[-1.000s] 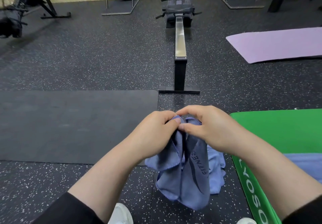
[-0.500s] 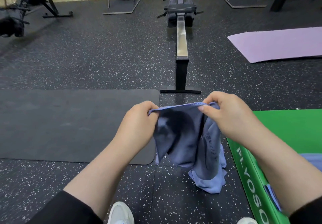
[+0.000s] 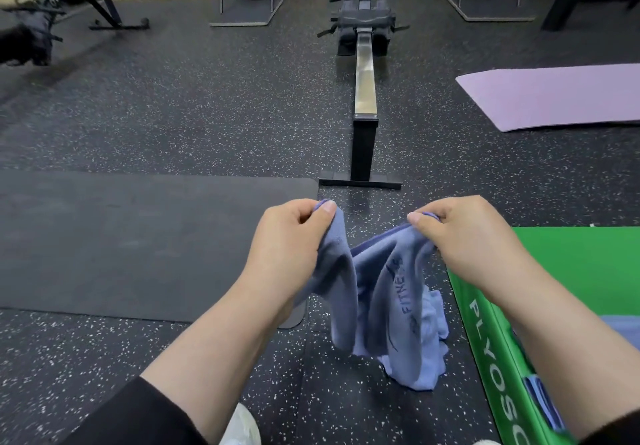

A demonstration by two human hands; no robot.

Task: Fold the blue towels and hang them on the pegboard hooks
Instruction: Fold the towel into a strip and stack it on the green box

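Your left hand [image 3: 289, 240] pinches one top corner of the blue towel [image 3: 384, 302] between thumb and curled fingers, a sliver of cloth showing above the thumbnail. Your right hand [image 3: 464, 237] pinches the other top edge the same way, thumb pressed onto the fabric. The two hands are held apart in the lower middle of the frame, and the towel sags between them in loose folds, with dark lettering that begins "FITNE" running down one fold. Its lower end hangs down towards the speckled black floor [image 3: 173, 115]; you cannot tell whether it touches.

At the right edge of the frame stands a green plyo box [image 3: 571, 271] with white letters on its side, and another bit of blue cloth [image 3: 623, 330] lies on its top beside your right forearm. A dark mat [image 3: 121, 237] lies on the floor at the left middle. A rowing machine [image 3: 363, 81] runs up the centre of the frame, and a purple mat [image 3: 554, 95] lies at the upper right. A white shoe [image 3: 242, 427] shows at the bottom edge between your forearms.
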